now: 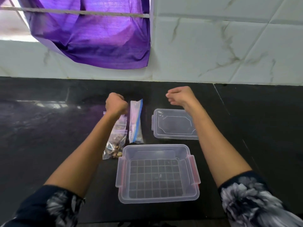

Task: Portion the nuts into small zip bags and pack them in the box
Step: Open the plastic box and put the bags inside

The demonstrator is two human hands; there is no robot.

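Window glare streaks the countertop (49,104); wide-angle edges bend.

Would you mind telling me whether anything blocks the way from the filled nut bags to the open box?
Nothing visible does. The nut bags lie on the counter just left of the box, which is open and empty. Its lid lies apart, farther back. The left hand is above the bags.
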